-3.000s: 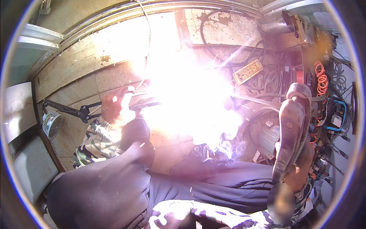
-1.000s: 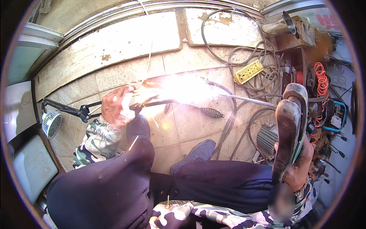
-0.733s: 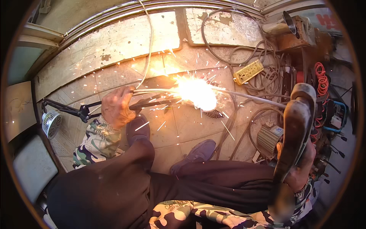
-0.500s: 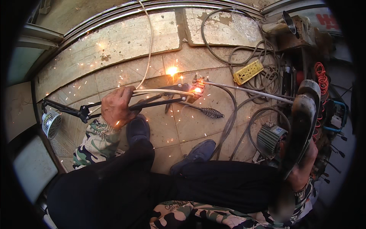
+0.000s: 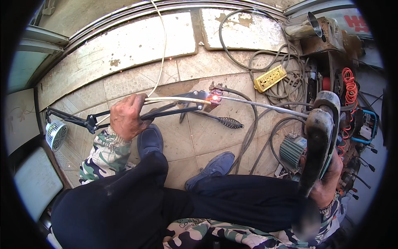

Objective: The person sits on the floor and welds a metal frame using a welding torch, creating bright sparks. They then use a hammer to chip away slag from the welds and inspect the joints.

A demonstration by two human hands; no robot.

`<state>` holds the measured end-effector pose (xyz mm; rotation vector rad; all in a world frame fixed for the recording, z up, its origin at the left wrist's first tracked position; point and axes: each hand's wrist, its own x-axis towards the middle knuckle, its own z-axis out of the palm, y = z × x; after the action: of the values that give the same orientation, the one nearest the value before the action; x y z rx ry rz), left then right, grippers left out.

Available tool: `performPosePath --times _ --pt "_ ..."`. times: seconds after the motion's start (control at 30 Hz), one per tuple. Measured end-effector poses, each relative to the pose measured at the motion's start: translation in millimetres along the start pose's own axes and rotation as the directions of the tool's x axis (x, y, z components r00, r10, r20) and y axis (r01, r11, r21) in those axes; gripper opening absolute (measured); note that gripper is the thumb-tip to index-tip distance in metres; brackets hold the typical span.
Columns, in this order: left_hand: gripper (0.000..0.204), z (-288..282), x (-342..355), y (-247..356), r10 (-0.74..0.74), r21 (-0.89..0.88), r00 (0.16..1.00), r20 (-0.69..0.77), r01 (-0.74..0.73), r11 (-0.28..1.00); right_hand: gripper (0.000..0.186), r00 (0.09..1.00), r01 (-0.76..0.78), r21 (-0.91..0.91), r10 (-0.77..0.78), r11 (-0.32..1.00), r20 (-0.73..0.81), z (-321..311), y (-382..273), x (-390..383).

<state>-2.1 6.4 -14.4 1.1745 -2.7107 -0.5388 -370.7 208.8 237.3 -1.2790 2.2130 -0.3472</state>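
Note:
My left hand [image 5: 126, 116] is closed around a black jointed metal arm [image 5: 178, 112] with beige cables along it; a small fan [image 5: 56, 135] is at its left end. At the arm's right end, a metal clamp [image 5: 218, 87] sits beside a red-glowing spot [image 5: 215, 98]. My right hand [image 5: 327, 178] grips a large black, worn electrode holder [image 5: 315, 137], which partly hides the fingers. From it a thin grey rod [image 5: 265, 104] reaches leftward to the glowing spot. A spring-handled tool [image 5: 230, 122] lies on the floor just below the arm.
Tangled cables surround a yellow power strip [image 5: 269, 79] on the tiled floor [image 5: 186, 153]. A green motor [image 5: 292, 151], coiled orange hose [image 5: 349, 87] and rusty machinery [image 5: 327, 39] crowd the right. Pale boards [image 5: 137, 41] line a sliding-door track. My legs and shoes occupy the foreground.
The blinding arc, sparks and smoke have died to a small red glow. The holder shifted right by half a second ago and has since moved slightly back left. My left hand stays in place.

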Motion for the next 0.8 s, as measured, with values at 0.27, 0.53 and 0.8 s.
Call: performPosePath --times 0.27,0.53,0.8 --pt "0.054 1 0 -1 0.002 0.017 1.000 -0.005 -0.002 1.000 0.032 0.998 0.055 0.031 -0.054 0.998 -0.029 4 -6 3" --pt "0.053 2 -1 -1 0.001 0.022 1.000 -0.012 -0.001 1.000 0.033 0.999 0.032 0.021 -0.031 0.999 -0.014 5 -11 6" --pt "0.052 1 0 -1 0.010 -0.004 1.000 -0.028 -0.010 1.000 0.051 0.999 -0.014 -0.004 0.013 1.000 -0.036 3 -4 1"
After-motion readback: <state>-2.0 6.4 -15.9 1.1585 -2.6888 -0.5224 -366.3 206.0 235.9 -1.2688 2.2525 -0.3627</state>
